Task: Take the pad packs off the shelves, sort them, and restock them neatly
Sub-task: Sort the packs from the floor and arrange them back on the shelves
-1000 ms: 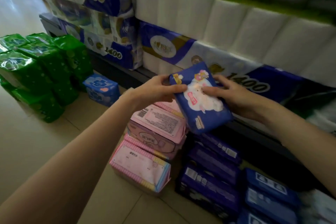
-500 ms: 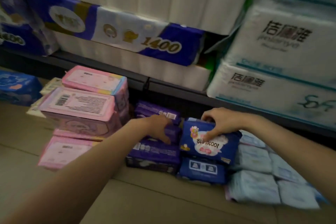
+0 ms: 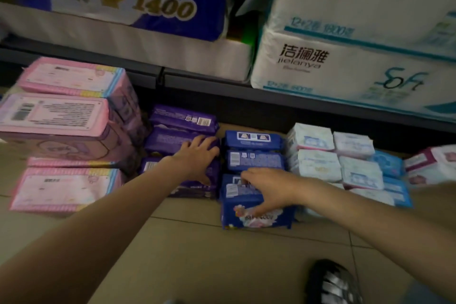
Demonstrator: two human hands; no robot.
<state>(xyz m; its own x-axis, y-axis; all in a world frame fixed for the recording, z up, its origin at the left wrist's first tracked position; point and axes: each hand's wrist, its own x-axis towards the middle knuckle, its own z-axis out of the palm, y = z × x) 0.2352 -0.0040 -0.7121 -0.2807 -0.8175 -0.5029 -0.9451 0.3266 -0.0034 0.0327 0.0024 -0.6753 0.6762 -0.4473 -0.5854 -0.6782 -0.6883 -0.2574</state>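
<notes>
Shelving runs across the upper frame, dark rail, loaded with bulk tissue: "1400" roll packs at left, white "jielanya" packs at right. Nothing of the pad stock sits on it in view; all pad packs are on the tiled floor below the rail, grouped by colour.

Pink packs, largest, stacked at far left, upper ones overhanging the lower. Purple packs just right of them, piled in a low stack. Dark blue packs next, in a row running toward the camera. Pale white-and-blue packs at right, in a loose cluster touching one another.

Left hand: fingers spread flat on the purple stack, pressing or steadying, not wrapped round anything.

Right hand: lies over the nearest blue pack, thumb down its front face, fingers curled over its top. Reads as a grasp on that pack, though motion blur softens the fingertips.

Judgement: sorting stage, blue pack being seated at the front of its row.

Risks: soft film wrappers slide, so a sideways nudge from either hand could skew the purple stack into the blue row. Pink stack overhang looks liable to tip if bumped. Dark shoe is close; a step forward could kick the front pack out of line.
</notes>
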